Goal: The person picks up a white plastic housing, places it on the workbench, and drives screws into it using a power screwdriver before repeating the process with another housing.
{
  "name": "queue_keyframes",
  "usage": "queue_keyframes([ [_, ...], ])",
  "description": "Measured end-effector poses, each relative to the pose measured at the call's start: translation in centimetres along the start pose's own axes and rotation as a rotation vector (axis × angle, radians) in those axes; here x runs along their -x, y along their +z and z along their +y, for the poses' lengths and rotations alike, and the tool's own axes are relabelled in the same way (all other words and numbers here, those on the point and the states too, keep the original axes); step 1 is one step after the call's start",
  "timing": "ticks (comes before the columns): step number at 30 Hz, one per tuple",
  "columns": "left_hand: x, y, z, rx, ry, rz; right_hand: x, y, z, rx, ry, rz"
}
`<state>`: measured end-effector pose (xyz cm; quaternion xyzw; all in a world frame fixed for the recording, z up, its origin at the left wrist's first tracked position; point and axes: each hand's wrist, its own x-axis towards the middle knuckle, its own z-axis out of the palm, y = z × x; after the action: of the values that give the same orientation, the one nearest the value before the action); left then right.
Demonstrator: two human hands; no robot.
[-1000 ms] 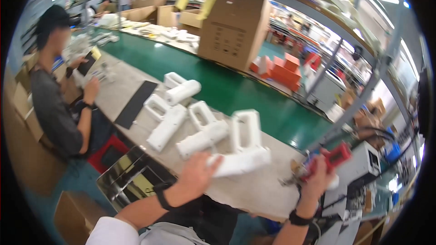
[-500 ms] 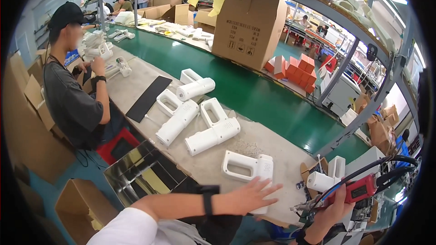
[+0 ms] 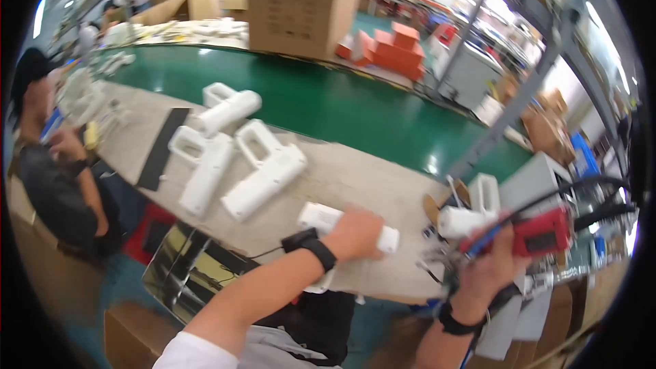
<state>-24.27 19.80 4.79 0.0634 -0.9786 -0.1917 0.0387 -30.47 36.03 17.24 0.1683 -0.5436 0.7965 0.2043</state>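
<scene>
White housing [image 3: 318, 216]: by the table's near edge; resting or lifted, cannot tell
Left hand [image 3: 357, 234]: closed around the housing's body
Right hand [image 3: 486, 268]: gripping a red tool [image 3: 543, 234]
Three similar housings [image 3: 263, 184]: lying farther left

A long desk [image 3: 342, 184] with a pale surface is bordered along its far side by a glossy green strip [image 3: 301, 89]. Three white handled housings [image 3: 265, 181] are laid close together, left of centre. A flat black strip [image 3: 164, 149] is placed just left of them. Blurred white parts [image 3: 113, 119] are gathered toward the far left end.
</scene>
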Motion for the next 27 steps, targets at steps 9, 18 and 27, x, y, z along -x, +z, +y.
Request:
queue_keyframes([
  [9, -0.2, 1.0, 1.0, -0.130, -0.041, -0.019, -0.5, 4.3, 1.2, -0.050, 0.008, -0.217],
  [18, 0.2, 0.3, 0.4, -0.204, -0.067, -0.077, 0.7, 5.7, 3.8, -0.005, 0.108, -0.280],
  [27, 0.5, 0.4, 0.6, -0.251, -0.033, -0.036, 0.9, 5.1, 6.4, 0.025, 0.038, -0.305],
])
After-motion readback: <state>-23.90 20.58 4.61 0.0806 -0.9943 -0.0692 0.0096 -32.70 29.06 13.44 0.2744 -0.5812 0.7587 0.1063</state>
